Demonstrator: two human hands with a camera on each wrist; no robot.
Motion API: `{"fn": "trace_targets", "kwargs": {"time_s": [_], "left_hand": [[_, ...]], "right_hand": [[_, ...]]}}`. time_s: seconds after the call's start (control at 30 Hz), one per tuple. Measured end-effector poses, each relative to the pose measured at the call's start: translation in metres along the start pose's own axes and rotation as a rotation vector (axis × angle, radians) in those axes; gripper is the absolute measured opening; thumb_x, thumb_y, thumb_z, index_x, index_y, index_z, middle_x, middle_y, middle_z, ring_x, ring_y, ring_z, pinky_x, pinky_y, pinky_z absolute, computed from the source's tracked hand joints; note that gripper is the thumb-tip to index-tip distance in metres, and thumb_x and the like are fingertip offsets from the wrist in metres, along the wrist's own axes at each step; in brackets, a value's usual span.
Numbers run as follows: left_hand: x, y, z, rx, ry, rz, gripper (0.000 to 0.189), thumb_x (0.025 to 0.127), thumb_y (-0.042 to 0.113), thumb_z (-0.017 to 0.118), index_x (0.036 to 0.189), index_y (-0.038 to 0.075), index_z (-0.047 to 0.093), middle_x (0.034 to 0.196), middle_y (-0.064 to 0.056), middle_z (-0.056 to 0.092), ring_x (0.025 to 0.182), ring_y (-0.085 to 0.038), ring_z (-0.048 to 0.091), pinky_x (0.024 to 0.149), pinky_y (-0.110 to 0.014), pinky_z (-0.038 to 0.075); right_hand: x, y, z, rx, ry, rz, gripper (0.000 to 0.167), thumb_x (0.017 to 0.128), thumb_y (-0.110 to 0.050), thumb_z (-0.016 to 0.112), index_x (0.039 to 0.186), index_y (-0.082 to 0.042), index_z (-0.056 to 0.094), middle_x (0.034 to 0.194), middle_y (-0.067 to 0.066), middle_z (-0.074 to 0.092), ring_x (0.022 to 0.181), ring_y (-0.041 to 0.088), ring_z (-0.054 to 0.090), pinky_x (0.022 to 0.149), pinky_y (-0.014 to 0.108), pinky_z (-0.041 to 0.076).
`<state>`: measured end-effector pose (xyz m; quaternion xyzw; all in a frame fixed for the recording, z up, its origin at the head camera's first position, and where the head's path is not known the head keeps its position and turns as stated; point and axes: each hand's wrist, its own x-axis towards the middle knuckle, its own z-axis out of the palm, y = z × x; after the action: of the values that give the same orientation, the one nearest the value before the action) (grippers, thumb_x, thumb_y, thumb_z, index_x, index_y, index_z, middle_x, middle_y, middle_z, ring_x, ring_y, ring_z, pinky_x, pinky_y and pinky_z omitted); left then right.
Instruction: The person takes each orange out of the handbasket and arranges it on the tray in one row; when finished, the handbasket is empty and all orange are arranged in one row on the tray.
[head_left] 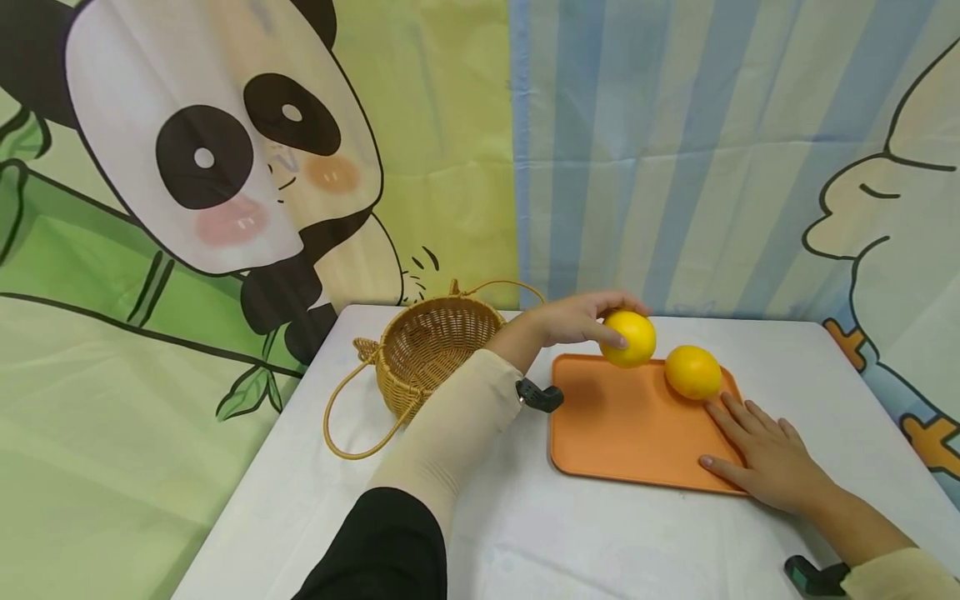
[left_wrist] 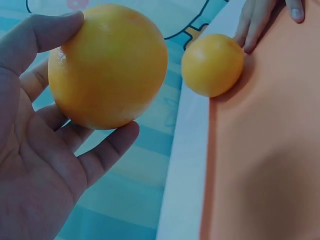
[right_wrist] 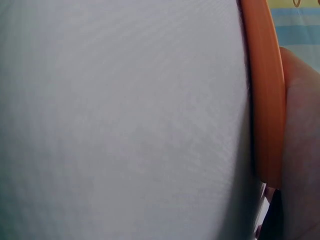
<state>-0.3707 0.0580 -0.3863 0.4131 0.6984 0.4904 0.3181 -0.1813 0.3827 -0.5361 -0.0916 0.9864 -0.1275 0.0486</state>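
Note:
My left hand (head_left: 576, 320) holds a round, yellow-skinned orange (head_left: 628, 339) above the far edge of the orange tray (head_left: 630, 433). In the left wrist view, thumb and fingers curve around that held orange (left_wrist: 110, 67), raised off the tray. A second orange (head_left: 693, 372) sits at the tray's far right corner. My right hand (head_left: 772, 454) lies with spread fingers over the tray's right edge, its fingertips close by the second orange. The right wrist view shows the tray's rim (right_wrist: 267, 95) with part of this hand against it.
A woven wicker basket (head_left: 393, 375) with thin looped handles stands left of the tray, partly behind my left forearm. A white cloth (head_left: 585, 533) covers the table. Printed curtains (head_left: 450, 167) hang behind and beside it.

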Motion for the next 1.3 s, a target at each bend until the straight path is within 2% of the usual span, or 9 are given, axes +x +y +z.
{"fn": "trace_targets", "kwargs": {"time_s": [0.17, 0.4, 0.6, 0.83, 1.03, 1.17, 1.3], "left_hand": [[0.003, -0.012, 0.006, 0.005, 0.045, -0.044, 0.060, 0.095, 0.007, 0.077, 0.152, 0.014, 0.058, 0.135, 0.005, 0.061, 0.117, -0.014, 0.060, 0.099, -0.027, 0.051], [0.007, -0.024, 0.018, -0.138, 0.084, -0.106, 0.064, 0.096, -0.001, 0.076, 0.155, 0.012, 0.055, 0.136, 0.003, 0.059, 0.115, -0.015, 0.061, 0.095, -0.029, 0.056], [0.011, -0.036, 0.021, -0.091, 0.141, -0.135, 0.062, 0.094, 0.001, 0.080, 0.151, 0.013, 0.059, 0.131, 0.005, 0.061, 0.112, -0.014, 0.062, 0.091, -0.027, 0.056], [0.014, -0.044, 0.026, -0.064, 0.152, -0.154, 0.061, 0.093, 0.006, 0.082, 0.149, 0.016, 0.061, 0.127, 0.007, 0.063, 0.110, -0.013, 0.062, 0.091, -0.026, 0.055], [0.019, -0.059, 0.030, -0.048, 0.183, -0.170, 0.062, 0.093, 0.005, 0.082, 0.150, 0.015, 0.061, 0.126, 0.009, 0.064, 0.109, -0.012, 0.061, 0.091, -0.025, 0.052], [0.023, -0.069, 0.033, 0.009, 0.214, -0.155, 0.063, 0.092, 0.009, 0.084, 0.150, 0.014, 0.062, 0.127, 0.009, 0.064, 0.109, -0.011, 0.060, 0.093, -0.022, 0.051], [0.025, -0.074, 0.037, 0.073, 0.239, -0.171, 0.061, 0.091, 0.012, 0.085, 0.149, 0.016, 0.063, 0.129, 0.009, 0.063, 0.108, -0.011, 0.059, 0.094, -0.021, 0.049]], "right_hand": [[0.000, -0.001, 0.000, 0.004, 0.001, 0.005, 0.107, 0.097, -0.076, 0.058, 0.172, -0.010, 0.019, 0.175, 0.027, 0.011, 0.149, 0.065, 0.017, 0.110, 0.087, 0.003], [0.000, 0.000, 0.000, -0.002, 0.011, 0.000, 0.105, 0.098, -0.074, 0.059, 0.172, -0.011, 0.018, 0.175, 0.026, 0.010, 0.148, 0.065, 0.018, 0.110, 0.087, 0.004], [-0.001, -0.001, -0.001, -0.002, 0.012, -0.002, 0.104, 0.098, -0.073, 0.059, 0.172, -0.010, 0.020, 0.175, 0.026, 0.010, 0.148, 0.066, 0.018, 0.109, 0.087, 0.005], [-0.001, 0.000, -0.001, -0.003, 0.009, 0.000, 0.105, 0.098, -0.073, 0.059, 0.172, -0.010, 0.019, 0.175, 0.026, 0.010, 0.148, 0.066, 0.018, 0.109, 0.087, 0.004], [0.001, 0.000, 0.000, 0.004, 0.004, 0.006, 0.106, 0.097, -0.075, 0.058, 0.172, -0.011, 0.019, 0.175, 0.026, 0.010, 0.148, 0.066, 0.018, 0.110, 0.087, 0.004], [0.000, 0.001, 0.001, 0.003, 0.008, 0.005, 0.105, 0.098, -0.074, 0.058, 0.172, -0.012, 0.019, 0.175, 0.026, 0.010, 0.148, 0.065, 0.018, 0.110, 0.087, 0.004], [0.000, 0.002, 0.001, -0.001, 0.014, -0.001, 0.104, 0.098, -0.073, 0.059, 0.172, -0.012, 0.019, 0.176, 0.026, 0.009, 0.148, 0.065, 0.018, 0.109, 0.087, 0.005]]}}
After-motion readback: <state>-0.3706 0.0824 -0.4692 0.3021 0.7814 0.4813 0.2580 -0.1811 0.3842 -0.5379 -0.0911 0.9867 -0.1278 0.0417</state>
